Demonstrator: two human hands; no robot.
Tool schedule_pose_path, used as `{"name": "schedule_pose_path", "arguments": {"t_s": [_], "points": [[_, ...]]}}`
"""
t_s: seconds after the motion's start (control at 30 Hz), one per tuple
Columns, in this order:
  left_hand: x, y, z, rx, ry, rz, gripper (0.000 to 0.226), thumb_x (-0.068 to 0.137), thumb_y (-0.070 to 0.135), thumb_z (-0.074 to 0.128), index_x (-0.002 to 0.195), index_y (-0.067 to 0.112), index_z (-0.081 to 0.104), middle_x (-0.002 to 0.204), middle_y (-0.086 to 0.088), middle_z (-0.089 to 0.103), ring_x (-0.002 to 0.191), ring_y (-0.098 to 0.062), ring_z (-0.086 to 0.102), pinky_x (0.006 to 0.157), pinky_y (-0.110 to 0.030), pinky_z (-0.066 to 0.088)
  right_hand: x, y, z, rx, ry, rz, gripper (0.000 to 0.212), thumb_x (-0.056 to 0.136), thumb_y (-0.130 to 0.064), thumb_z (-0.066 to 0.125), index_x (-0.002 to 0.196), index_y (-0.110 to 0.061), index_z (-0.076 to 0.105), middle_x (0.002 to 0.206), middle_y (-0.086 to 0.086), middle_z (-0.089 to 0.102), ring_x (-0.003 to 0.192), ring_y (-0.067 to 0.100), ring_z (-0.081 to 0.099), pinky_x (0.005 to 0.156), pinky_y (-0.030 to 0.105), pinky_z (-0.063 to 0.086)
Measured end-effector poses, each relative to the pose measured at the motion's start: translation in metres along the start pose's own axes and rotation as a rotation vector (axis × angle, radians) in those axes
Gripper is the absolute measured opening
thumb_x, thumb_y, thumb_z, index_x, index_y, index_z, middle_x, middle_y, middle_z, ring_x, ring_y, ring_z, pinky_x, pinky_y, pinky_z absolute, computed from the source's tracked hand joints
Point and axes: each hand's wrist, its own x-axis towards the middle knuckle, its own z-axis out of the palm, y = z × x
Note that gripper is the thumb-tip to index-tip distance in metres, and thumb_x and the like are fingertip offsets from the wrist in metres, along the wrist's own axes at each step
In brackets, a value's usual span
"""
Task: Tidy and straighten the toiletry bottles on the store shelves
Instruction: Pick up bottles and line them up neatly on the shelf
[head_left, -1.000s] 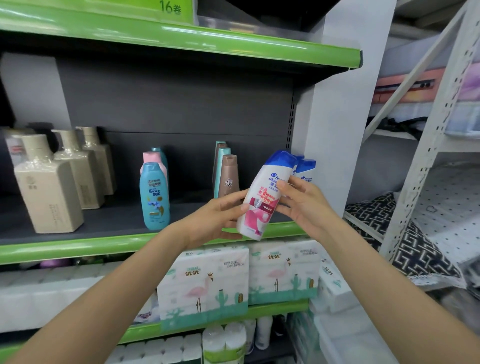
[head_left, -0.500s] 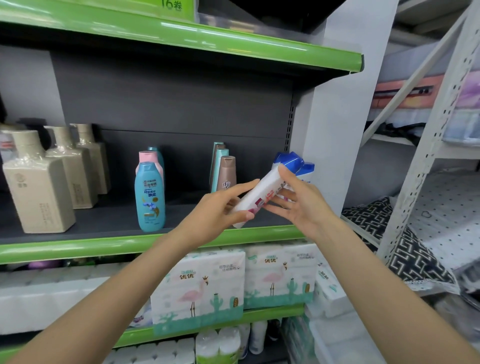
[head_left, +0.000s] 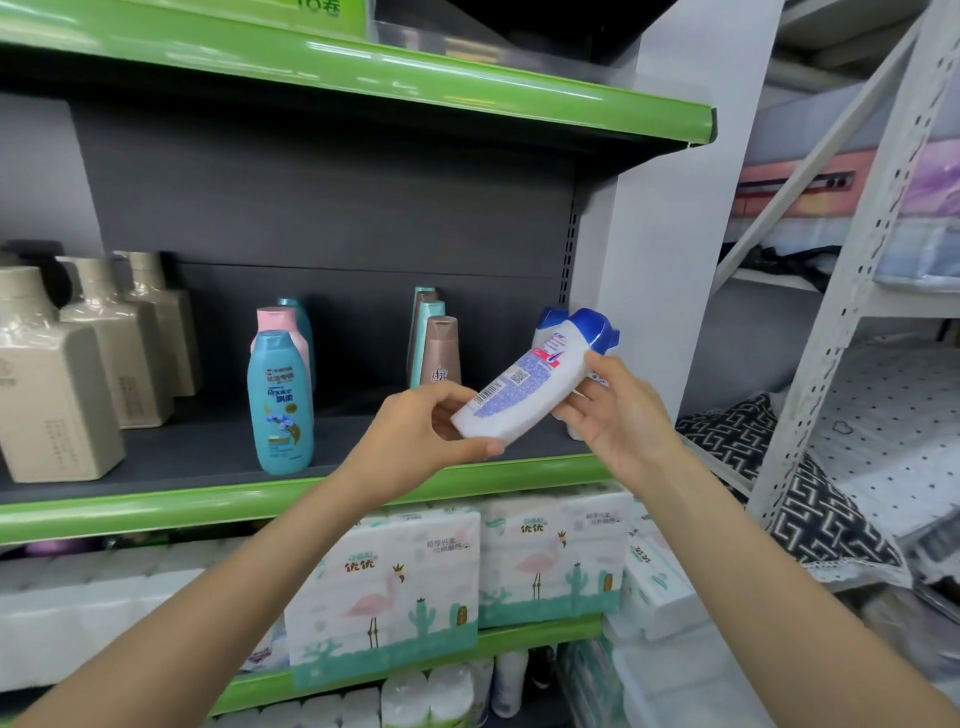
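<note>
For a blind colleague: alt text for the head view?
Both hands, left hand and right hand, hold a tilted white shampoo bottle with a blue cap, barcode showing, before a green-edged shelf of toiletry bottles.

We see two bare forearms coming in from the bottom corners, with no sleeve on either as far as the edge of view. The left hand (head_left: 421, 441) and right hand (head_left: 618, 415) are gloveless (no ring, watch or bracelet shows on them), with slim fingers and short, plain nails.
</note>
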Motion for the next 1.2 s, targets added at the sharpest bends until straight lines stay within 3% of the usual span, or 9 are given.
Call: {"name": "schedule_pose_path", "arguments": {"t_s": [0.13,0.3,0.43,0.53,0.67,0.8,0.9,1.03,1.2], "points": [[0.006,-0.007,0.011,0.185,0.183,0.109,0.052,0.061,0.032,0.085,0.105,0.023,0.058,0.101,0.013,0.056,0.092,0.0,0.054,0.076,-0.006,0.04,0.005,-0.001,-0.008,-0.094,-0.021,-0.043,0.023,0.097,-0.009,0.046,0.117,-0.005,0.058,0.102,0.01,0.067,0.082,0.015,0.071,0.064,0.023,0.056],[0.014,-0.009,0.017,0.189,0.198,0.133,0.05,0.063,0.031,0.085,0.106,0.023,0.06,0.1,0.015,0.054,0.092,0.0,0.054,0.079,-0.008,0.041,0.01,-0.005,-0.014,-0.094,-0.022,-0.042,0.018,0.097,-0.007,0.047,0.105,-0.012,0.062,0.098,0.008,0.069,0.082,0.014,0.071,0.067,0.024,0.058],[0.02,-0.005,0.02,-0.085,0.061,0.004,0.034,0.071,0.027,0.079,0.102,0.025,0.067,0.093,0.015,0.069,0.082,-0.002,0.065,0.074,-0.016,0.051,0.015,-0.007,-0.022,-0.054,0.025,-0.047,0.018,0.094,-0.011,0.053,0.108,-0.015,0.064,0.093,0.004,0.073,0.086,0.017,0.071,0.079,0.03,0.058],[0.028,-0.002,0.025,-0.293,-0.065,-0.055,0.023,0.083,0.02,0.068,0.105,0.014,0.07,0.083,0.01,0.07,0.069,0.001,0.062,0.063,-0.013,0.046,0.021,-0.011,-0.025,-0.026,-0.005,-0.038,0.026,0.094,-0.014,0.054,0.119,-0.019,0.059,0.105,0.005,0.071,0.095,0.019,0.069,0.079,0.033,0.058],[0.043,0.004,0.032,-0.508,-0.187,-0.12,0.021,0.089,0.017,0.057,0.101,0.004,0.069,0.091,-0.007,0.072,0.087,-0.019,0.069,0.077,-0.021,0.054,0.036,-0.018,-0.026,0.028,-0.009,0.028,0.028,0.094,-0.018,0.053,0.121,-0.016,0.057,0.106,0.008,0.067,0.096,0.025,0.064,0.069,0.038,0.059],[0.061,0.006,0.036,-0.668,-0.318,-0.204,0.032,0.088,0.026,0.053,0.105,0.002,0.065,0.095,-0.017,0.071,0.093,-0.03,0.069,0.085,-0.031,0.056,0.055,-0.03,-0.031,-0.015,0.018,0.054,0.017,0.091,-0.02,0.057,0.101,-0.007,0.06,0.09,0.009,0.064,0.086,0.022,0.065,0.065,0.036,0.059],[0.082,0.008,0.042,-0.587,-0.318,-0.214,0.031,0.096,0.024,0.046,0.109,0.001,0.064,0.1,-0.02,0.07,0.096,-0.031,0.068,0.087,-0.033,0.055,0.073,-0.04,-0.035,-0.108,-0.025,0.007,0.015,0.091,-0.017,0.056,0.099,-0.005,0.061,0.087,0.009,0.067,0.085,0.02,0.066,0.07,0.036,0.06],[0.123,0.004,0.048,-0.293,-0.124,-0.104,0.028,0.092,0.029,0.057,0.101,0.004,0.066,0.094,-0.007,0.07,0.089,-0.021,0.067,0.085,-0.036,0.055,0.106,-0.054,-0.033,-0.313,0.003,-0.06,0.022,0.089,-0.013,0.061,0.109,-0.004,0.059,0.104,0.013,0.068,0.093,0.023,0.068,0.07,0.037,0.06],[0.173,0.002,0.056,-0.049,0.066,-0.002,0.019,0.086,0.025,0.066,0.103,0.018,0.065,0.1,0.0,0.071,0.09,-0.009,0.066,0.08,-0.026,0.054,0.158,-0.065,-0.03,-0.418,0.061,-0.092,0.026,0.087,-0.009,0.065,0.11,-0.001,0.055,0.104,0.014,0.066,0.092,0.026,0.068,0.068,0.038,0.06]]}}
